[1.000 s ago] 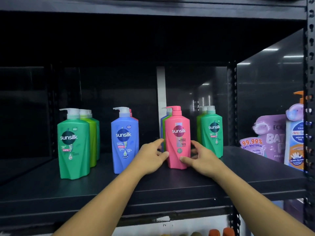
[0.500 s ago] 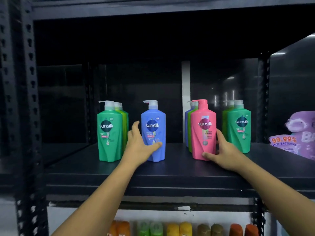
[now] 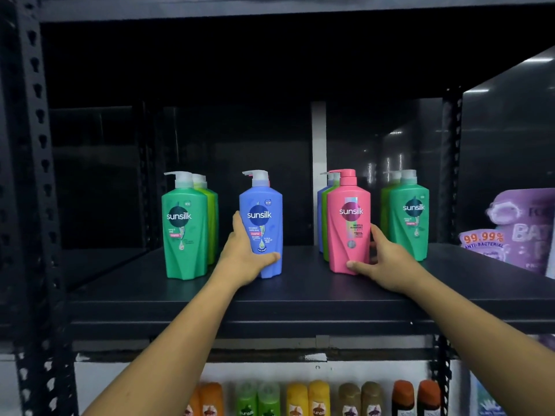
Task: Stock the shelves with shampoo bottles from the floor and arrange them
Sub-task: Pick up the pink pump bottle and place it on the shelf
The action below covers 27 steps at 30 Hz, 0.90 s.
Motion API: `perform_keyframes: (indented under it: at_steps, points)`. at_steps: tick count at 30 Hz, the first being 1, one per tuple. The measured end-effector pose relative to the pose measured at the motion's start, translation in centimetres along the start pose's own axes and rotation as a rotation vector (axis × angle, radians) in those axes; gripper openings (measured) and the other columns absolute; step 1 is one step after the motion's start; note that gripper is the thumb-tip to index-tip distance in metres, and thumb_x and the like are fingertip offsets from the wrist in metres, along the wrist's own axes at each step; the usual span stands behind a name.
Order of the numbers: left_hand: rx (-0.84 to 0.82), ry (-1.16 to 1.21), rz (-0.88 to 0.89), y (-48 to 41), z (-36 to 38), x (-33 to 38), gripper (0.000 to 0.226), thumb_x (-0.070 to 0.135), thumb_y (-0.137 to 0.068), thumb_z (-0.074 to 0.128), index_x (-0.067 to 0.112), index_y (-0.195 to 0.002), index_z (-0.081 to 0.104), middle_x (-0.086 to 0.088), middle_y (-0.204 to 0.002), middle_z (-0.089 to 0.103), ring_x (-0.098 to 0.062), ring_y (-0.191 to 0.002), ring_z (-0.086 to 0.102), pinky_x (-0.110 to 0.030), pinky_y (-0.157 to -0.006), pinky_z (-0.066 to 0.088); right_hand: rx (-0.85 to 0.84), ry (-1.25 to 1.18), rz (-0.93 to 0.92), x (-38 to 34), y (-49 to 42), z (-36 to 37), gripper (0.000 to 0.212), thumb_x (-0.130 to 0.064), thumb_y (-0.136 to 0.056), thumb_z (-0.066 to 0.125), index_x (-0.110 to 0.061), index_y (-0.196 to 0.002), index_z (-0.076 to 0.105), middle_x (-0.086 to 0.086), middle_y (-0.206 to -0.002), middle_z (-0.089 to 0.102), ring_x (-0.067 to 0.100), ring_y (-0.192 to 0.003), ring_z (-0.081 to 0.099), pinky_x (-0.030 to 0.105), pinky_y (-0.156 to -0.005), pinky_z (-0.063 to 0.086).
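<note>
**A:** Where are the hands?

**B:** Both are on bottles standing on the black metal shelf board (image 3: 300, 298). The left hand (image 3: 244, 256) is curled round the tall blue plastic pump-top shampoo bottle (image 3: 265, 211), with the fingers up its left side and the thumb across the low front. The right hand (image 3: 383, 261) clasps the pink plastic pump-top shampoo bottle (image 3: 348, 232) near its foot, thumb on the front and fingers round the right side.

**A:** Are both bottles upright?

**B:** Yes. They stand well apart, each at the front of its row.

**A:** So what could go wrong?

**B:** The bottles are tall and both grips sit low. I'd judge that a sideways push from there tips a bottle sooner than it slides it. The pink one has a green bottle behind it (image 3: 326, 211), standing just at its back, so a shove rearward could knock that row askew.

**A:** And the neighbours?

**B:** The right fingers lie in the gap beside the green plastic pump bottle on the right (image 3: 410, 223), and a wide sweep might nudge it. Drive the blue one too far left and it meets the green plastic pump bottle on the left (image 3: 183, 232).

**A:** Anything else?

**B:** With both hands working at once, a label could end up turned away from the front.
</note>
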<state>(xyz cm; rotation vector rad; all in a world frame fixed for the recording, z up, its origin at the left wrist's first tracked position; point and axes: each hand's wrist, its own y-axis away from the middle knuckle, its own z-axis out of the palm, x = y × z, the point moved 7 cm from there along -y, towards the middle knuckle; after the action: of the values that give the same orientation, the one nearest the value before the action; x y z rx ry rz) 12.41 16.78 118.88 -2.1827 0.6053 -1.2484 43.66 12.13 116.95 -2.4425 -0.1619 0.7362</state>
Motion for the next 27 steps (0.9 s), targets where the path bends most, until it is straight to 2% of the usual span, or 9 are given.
perform_keyframes:
  at_steps: [6, 10, 15, 17, 19, 21, 24, 26, 27]
  points:
    - [-0.017, -0.017, 0.005, 0.2, -0.1, 0.0, 0.093, 0.024, -0.073, 0.092, 0.028, -0.140, 0.028, 0.007, -0.123, 0.060, -0.014, -0.104, 0.065, -0.037, -0.091, 0.056, 0.018, 0.036, 0.003, 0.0, -0.1, -0.1, 0.082, -0.050, -0.077, 0.082, -0.029, -0.141, 0.036, -0.004, -0.124, 0.067, 0.018, -0.097, 0.069, 0.041, -0.091, 0.056]
    - [-0.045, -0.054, -0.029, 0.7, 0.0, 0.0, 0.086, 0.029, -0.079, 0.089, 0.025, -0.140, 0.027, 0.007, -0.122, 0.061, -0.015, -0.102, 0.065, -0.033, -0.086, 0.053, -0.006, 0.091, 0.030, 0.1, -0.1, 0.1, 0.074, -0.051, -0.079, 0.080, -0.023, -0.137, 0.043, -0.002, -0.126, 0.066, 0.018, -0.102, 0.068, 0.039, -0.092, 0.056]
    - [-0.064, -0.122, -0.071, 1.0, 0.1, -0.3, 0.084, 0.035, -0.082, 0.086, 0.022, -0.138, 0.025, 0.005, -0.122, 0.064, -0.019, -0.101, 0.068, -0.042, -0.089, 0.058, -0.032, 0.095, 0.033, 0.0, -0.1, 0.1, 0.073, -0.053, -0.081, 0.077, -0.024, -0.138, 0.043, -0.001, -0.128, 0.065, 0.018, -0.102, 0.067, 0.040, -0.094, 0.055]
    - [-0.077, -0.169, -0.094, 0.9, 0.2, -0.5, 0.093, 0.042, -0.083, 0.083, 0.021, -0.146, 0.019, 0.005, -0.124, 0.064, -0.020, -0.102, 0.067, -0.044, -0.090, 0.058, -0.048, 0.097, 0.047, 0.1, -0.1, 0.2, 0.074, -0.054, -0.082, 0.076, -0.024, -0.139, 0.042, -0.001, -0.130, 0.065, 0.018, -0.104, 0.067, 0.039, -0.094, 0.055]
    - [-0.121, -0.240, -0.136, 1.1, 0.1, -0.8, 0.110, 0.049, -0.087, 0.077, 0.017, -0.159, 0.001, 0.005, -0.129, 0.062, -0.022, -0.108, 0.066, -0.040, -0.092, 0.055, -0.048, 0.128, 0.072, -0.2, 0.2, 0.1, 0.072, -0.058, -0.081, 0.075, -0.022, -0.135, 0.044, 0.001, -0.127, 0.066, 0.021, -0.104, 0.067, 0.040, -0.093, 0.055]
    - [-0.168, -0.355, -0.180, 1.6, -0.1, -1.2, 0.115, 0.053, -0.092, 0.069, 0.015, -0.163, -0.013, -0.002, -0.131, 0.062, -0.027, -0.114, 0.064, -0.035, -0.090, 0.051, 0.066, 0.223, 0.082, -1.0, 1.0, -1.0, 0.070, -0.065, -0.079, 0.073, -0.018, -0.125, 0.049, 0.003, -0.115, 0.067, 0.025, -0.101, 0.066, 0.042, -0.087, 0.055]
    - [-0.203, -0.536, -0.158, 2.6, -1.1, -1.2, 0.099, 0.056, -0.094, 0.063, 0.015, -0.164, 0.006, -0.006, -0.113, 0.066, -0.027, -0.102, 0.062, -0.035, -0.078, 0.051, 0.237, 0.273, -0.023, -3.9, 2.9, -2.4, 0.057, -0.065, -0.083, 0.068, -0.020, -0.116, 0.058, 0.000, -0.107, 0.065, 0.021, -0.097, 0.064, 0.039, -0.082, 0.054]
    - [-0.206, -0.609, -0.077, 3.4, -1.9, -0.6, 0.075, 0.055, -0.094, 0.063, 0.020, -0.155, 0.038, 0.001, -0.090, 0.061, -0.025, -0.092, 0.061, -0.033, -0.070, 0.047, 0.119, 0.266, -0.145, -6.3, 3.6, -1.2, 0.047, -0.060, -0.087, 0.065, -0.022, -0.116, 0.063, -0.003, -0.110, 0.068, 0.017, -0.100, 0.065, 0.037, -0.087, 0.054]
    - [-0.197, -0.620, -0.035, 3.9, -2.4, -0.4, 0.056, 0.054, -0.094, 0.064, 0.024, -0.141, 0.056, 0.003, -0.087, 0.061, -0.025, -0.092, 0.063, -0.034, -0.071, 0.048, 0.016, 0.266, -0.185, -7.5, 3.9, 0.0, 0.046, -0.058, -0.089, 0.063, -0.023, -0.119, 0.064, -0.004, -0.115, 0.069, 0.015, -0.104, 0.066, 0.035, -0.091, 0.053]
